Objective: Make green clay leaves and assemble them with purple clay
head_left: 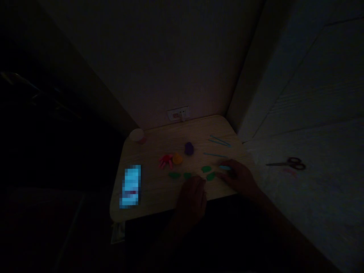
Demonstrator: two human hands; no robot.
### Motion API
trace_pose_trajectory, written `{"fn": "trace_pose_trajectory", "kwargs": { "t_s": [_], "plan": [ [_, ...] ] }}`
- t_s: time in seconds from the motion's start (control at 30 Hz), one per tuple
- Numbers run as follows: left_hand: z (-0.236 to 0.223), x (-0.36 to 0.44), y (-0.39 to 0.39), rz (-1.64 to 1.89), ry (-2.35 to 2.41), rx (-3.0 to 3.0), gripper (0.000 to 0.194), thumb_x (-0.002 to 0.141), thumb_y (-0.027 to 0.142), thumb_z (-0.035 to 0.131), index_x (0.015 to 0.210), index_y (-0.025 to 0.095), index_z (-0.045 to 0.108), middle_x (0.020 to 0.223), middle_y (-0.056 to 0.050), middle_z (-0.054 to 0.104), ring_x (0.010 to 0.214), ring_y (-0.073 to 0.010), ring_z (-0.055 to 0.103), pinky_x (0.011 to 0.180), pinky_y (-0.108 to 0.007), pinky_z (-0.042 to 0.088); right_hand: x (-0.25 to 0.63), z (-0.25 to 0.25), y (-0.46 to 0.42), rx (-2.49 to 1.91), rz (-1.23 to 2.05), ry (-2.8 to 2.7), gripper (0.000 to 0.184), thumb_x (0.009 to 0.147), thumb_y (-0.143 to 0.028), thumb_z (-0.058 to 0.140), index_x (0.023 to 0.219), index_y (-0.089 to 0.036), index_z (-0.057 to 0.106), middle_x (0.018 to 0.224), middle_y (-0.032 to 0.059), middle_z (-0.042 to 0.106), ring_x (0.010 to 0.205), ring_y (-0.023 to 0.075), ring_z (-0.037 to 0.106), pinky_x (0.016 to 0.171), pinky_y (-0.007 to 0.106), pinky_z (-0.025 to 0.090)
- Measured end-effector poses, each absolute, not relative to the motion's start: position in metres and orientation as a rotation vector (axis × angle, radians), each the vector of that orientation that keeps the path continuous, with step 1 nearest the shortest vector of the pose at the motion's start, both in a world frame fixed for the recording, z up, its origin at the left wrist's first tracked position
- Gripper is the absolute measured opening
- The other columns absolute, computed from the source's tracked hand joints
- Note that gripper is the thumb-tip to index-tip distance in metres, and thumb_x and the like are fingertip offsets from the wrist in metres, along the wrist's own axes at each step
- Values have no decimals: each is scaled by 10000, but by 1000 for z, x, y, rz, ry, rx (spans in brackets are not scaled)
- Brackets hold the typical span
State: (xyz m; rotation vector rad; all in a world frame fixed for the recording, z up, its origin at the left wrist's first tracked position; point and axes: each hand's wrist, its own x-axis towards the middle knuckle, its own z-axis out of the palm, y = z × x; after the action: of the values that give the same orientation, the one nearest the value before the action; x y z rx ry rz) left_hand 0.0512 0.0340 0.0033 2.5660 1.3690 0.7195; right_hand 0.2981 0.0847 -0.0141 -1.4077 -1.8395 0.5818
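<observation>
1. The left hand (192, 197) rests low over the front of the tabletop (155, 199), fingers curled and drawn close together, their tips near the green pieces. Shadow hides the underside, so I cannot tell whether they are clamped on anything.
2. The right hand (240, 176) reaches in from the right, thumb and forefinger apart at the tips. A light-blue piece (224, 167) shows in the gap between them; I cannot tell whether it is gripped or merely lies there. The thumb's tip is at or just beside the right-hand green piece; contact is unclear.
3. Four green leaf-shaped pieces lie flat before the hands: the left-hand green piece (174, 174), the middle green piece (187, 175) just beyond the left hand, the upper green piece (206, 169), and the right-hand green piece (211, 176) just below it.
4. Farther back, a red-and-pink piece with strips (166, 160) sits just beside an orange lump (178, 159), with a purple lump (189, 148) behind and to the right.
5. Thin blue sticks (216, 155) lie beyond the right hand.
6. A pixelated bright screen (131, 185) lies at the tabletop's left, and a pale cup (137, 135) stands in the back left corner.
7. Scissors (294, 163) lie well to the right, off the tabletop, on a pale surface (321, 189).
</observation>
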Motion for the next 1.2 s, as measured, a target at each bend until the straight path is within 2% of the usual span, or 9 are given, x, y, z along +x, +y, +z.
{"fn": "trace_pose_trajectory", "kwargs": {
  "t_s": [0.13,0.37,0.43,0.57,0.8,0.93,1.2],
  "plan": [
    [8,56,46,663,1384,2560,257,992,161,484,1212,166,615,1160,-129,660,1057,-272,620,954,-462,568,294,-13,88,-1280,604,-1982,221,933,-381,703,1112,-265,759,1125,83,788,1028,272,740,911,441,584],
    [5,65,57,710,1365,2461,175,1011,156,483,1094,185,635,1089,-86,646,1041,-238,612,971,-419,557,290,-14,87,-1334,525,-2077,212,928,-285,688,1104,-302,806,1061,68,802,999,279,744,880,430,577],
    [4,66,59,717,1385,2418,174,1023,174,484,1097,192,640,1085,-78,651,1039,-232,622,972,-415,560,287,-13,86,-1324,516,-2093,220,930,-260,674,1098,-303,809,1048,64,801,990,271,742,875,413,568],
    [4,63,68,648,1299,2477,286,1040,170,441,1236,204,646,1124,-86,666,1031,-222,645,937,-396,578,283,-12,86,-1297,548,-2118,252,904,-217,687,1117,-293,798,1064,58,796,947,249,736,868,388,552],
    [1,59,85,573,1120,2562,249,1050,211,476,1060,192,724,993,-63,656,919,-189,649,820,-322,586,288,-14,87,-1280,575,-2095,253,893,-198,679,1111,-264,790,1070,62,791,976,248,730,898,387,540],
    [-4,57,90,635,1135,2448,211,1045,272,536,983,203,725,932,-31,660,876,-162,652,818,-298,586,288,-13,88,-1262,593,-2090,238,897,-198,672,1099,-248,788,1040,64,791,951,243,730,871,370,538],
    [-13,52,96,688,1142,2380,150,1027,282,577,996,205,702,937,-18,684,878,-154,664,831,-296,585,286,-13,87,-1274,580,-2066,239,881,-177,668,1075,-240,793,1051,64,788,940,232,725,865,347,529]
  ]
}}
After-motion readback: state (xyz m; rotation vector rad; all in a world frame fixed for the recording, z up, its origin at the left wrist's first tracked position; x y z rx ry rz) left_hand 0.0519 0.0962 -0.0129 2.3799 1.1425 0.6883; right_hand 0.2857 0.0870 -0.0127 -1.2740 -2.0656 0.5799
